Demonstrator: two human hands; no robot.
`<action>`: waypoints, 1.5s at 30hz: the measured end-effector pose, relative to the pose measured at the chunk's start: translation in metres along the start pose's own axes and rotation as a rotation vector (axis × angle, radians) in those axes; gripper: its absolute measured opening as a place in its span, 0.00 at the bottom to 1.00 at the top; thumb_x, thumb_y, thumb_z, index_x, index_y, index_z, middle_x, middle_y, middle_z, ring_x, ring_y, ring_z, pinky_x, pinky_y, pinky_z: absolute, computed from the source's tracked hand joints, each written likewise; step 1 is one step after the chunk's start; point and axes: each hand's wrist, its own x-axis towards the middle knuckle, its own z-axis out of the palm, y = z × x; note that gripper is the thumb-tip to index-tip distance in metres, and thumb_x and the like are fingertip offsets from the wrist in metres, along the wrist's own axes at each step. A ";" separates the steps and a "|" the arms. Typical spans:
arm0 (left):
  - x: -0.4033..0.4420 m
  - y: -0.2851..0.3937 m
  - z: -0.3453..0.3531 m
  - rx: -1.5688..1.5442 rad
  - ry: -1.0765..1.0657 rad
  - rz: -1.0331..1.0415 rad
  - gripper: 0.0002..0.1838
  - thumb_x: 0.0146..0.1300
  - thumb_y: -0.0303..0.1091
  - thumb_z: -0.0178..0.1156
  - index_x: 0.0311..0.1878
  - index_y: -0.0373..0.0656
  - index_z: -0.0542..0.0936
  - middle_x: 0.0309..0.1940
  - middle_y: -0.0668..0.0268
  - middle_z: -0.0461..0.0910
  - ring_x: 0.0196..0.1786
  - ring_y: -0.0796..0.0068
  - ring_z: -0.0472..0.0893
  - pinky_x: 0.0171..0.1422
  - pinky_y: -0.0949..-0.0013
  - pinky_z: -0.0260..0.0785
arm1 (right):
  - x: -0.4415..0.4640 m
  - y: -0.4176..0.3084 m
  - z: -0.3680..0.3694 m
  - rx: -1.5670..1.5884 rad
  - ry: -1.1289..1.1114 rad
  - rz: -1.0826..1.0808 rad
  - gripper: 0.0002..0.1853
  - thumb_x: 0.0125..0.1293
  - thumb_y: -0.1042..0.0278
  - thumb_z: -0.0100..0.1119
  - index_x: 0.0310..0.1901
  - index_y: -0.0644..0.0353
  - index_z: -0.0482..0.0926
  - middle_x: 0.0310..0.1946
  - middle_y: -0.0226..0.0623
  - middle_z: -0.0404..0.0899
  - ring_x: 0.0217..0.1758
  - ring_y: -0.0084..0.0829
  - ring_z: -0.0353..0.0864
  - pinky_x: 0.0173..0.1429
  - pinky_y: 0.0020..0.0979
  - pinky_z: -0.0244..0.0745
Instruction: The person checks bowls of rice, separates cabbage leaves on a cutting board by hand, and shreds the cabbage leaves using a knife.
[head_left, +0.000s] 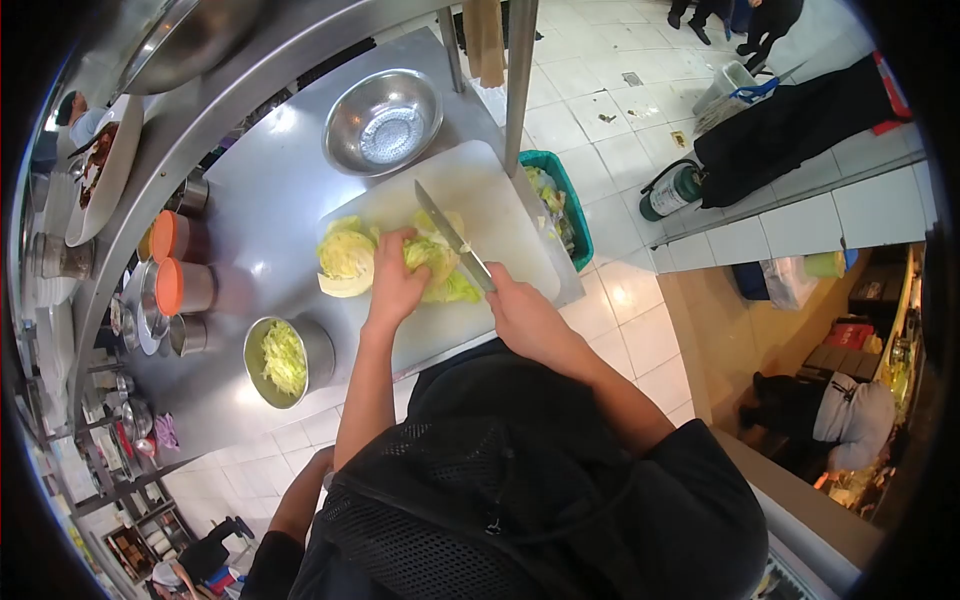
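Observation:
My right hand [525,315] is wrapped round the handle of a kitchen knife [447,226], its blade slanting up and left over the cutting board. My left hand [398,275] lies with bent fingers on pale green lettuce leaves [445,272], holding them against the board just left of the blade. Directly left of that hand, a cut piece of lettuce head [346,259] rests on the white cutting board [500,190]. A steel container [322,358] with shredded lettuce [284,360] stands left of my forearm. The left fingertips are partly hidden by leaves.
Behind the board sits a steel bowl [383,122] on the steel table [265,200]. Orange-lidded tubs [183,287] line the left side. A green bin [571,215] with scraps stands on the floor at right, near a table post [519,80]. Other people are farther off.

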 end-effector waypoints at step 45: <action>-0.046 -0.011 -0.004 0.062 -0.006 -0.028 0.23 0.52 0.16 0.58 0.55 0.39 0.74 0.60 0.46 0.70 0.67 0.39 0.69 0.73 0.51 0.62 | 0.033 0.002 -0.003 0.113 -0.394 0.189 0.10 0.70 0.78 0.42 0.51 0.71 0.63 0.26 0.53 0.78 0.16 0.41 0.79 0.18 0.41 0.72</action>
